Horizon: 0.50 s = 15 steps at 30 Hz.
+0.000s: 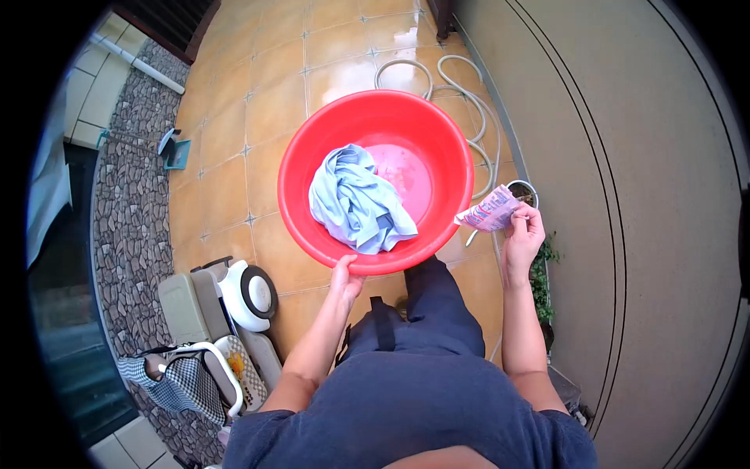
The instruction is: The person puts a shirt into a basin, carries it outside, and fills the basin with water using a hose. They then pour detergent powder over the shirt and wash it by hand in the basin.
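Observation:
My left hand (345, 280) grips the near rim of a large red plastic basin (451, 168), thumb over the edge. Inside the basin, toward its left side, lies a crumpled light blue cloth (358, 199), perhaps a garment. The basin's bottom on the right looks wet. My right hand (525, 234) pinches a small pink and white printed packet (491, 211) just right of the basin. The packet's tip points left, toward the rim. What the packet contains is hidden.
A pale hose (486, 148) lies coiled on the tiled floor (223, 168) beyond the basin. To the right stands a grey wall (625, 156), with a plant (541, 293) at its foot. A scooter-like vehicle (248, 297) is at left. A blue dustpan (178, 155) sits farther back.

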Each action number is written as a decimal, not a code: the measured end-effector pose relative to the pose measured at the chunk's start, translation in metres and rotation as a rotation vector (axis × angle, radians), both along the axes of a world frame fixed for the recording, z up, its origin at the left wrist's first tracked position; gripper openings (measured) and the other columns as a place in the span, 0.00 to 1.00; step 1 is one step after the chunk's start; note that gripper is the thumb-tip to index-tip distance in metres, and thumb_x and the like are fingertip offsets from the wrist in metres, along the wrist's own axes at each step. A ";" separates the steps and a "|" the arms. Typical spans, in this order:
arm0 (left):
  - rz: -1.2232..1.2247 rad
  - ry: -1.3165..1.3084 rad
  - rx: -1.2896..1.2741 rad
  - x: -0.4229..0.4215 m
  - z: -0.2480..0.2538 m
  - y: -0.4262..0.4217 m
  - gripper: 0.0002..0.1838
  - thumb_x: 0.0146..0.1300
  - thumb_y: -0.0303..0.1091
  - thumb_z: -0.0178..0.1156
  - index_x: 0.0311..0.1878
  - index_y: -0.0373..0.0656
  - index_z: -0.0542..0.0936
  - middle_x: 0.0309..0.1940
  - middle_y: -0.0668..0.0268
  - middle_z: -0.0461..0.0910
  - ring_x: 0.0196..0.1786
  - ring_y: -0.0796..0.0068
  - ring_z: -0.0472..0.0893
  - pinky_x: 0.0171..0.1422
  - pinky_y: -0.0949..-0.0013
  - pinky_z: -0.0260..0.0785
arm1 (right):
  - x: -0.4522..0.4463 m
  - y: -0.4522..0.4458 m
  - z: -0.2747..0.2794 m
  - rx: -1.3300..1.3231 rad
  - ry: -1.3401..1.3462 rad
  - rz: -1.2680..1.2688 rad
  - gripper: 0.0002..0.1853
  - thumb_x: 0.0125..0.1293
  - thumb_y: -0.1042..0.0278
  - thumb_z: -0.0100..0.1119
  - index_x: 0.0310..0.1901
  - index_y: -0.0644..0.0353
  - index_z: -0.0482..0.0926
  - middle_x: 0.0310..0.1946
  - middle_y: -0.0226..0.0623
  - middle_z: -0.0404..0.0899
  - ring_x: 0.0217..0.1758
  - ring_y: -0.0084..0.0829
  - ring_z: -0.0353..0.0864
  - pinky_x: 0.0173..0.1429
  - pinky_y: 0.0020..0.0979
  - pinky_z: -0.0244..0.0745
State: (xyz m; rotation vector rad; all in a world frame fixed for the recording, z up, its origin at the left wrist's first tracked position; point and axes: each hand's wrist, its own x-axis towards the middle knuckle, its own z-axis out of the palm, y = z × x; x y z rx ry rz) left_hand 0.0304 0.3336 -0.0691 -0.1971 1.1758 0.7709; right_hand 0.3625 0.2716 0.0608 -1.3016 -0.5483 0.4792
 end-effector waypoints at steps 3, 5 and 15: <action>0.062 -0.052 -0.060 -0.003 -0.028 0.074 0.13 0.51 0.26 0.62 0.41 0.42 0.74 0.37 0.63 0.80 0.40 0.64 0.81 0.43 0.62 0.78 | 0.034 0.092 -0.021 0.007 0.179 -0.033 0.07 0.63 0.83 0.45 0.38 0.62 0.73 0.34 0.30 0.76 0.33 0.20 0.75 0.36 0.20 0.71; 0.125 -0.043 -0.089 0.001 -0.013 0.129 0.12 0.50 0.26 0.61 0.39 0.41 0.74 0.33 0.64 0.80 0.37 0.65 0.82 0.42 0.63 0.78 | 0.064 0.145 -0.033 -0.088 0.187 -0.154 0.09 0.63 0.84 0.42 0.40 0.64 0.73 0.34 0.33 0.76 0.36 0.21 0.76 0.42 0.22 0.72; 0.485 0.093 -0.130 -0.041 0.001 0.382 0.06 0.52 0.25 0.60 0.32 0.43 0.73 0.24 0.65 0.79 0.24 0.69 0.80 0.32 0.67 0.78 | 0.229 0.463 -0.065 -0.282 0.112 -0.554 0.15 0.66 0.59 0.53 0.35 0.65 0.81 0.26 0.29 0.75 0.27 0.18 0.68 0.32 0.23 0.64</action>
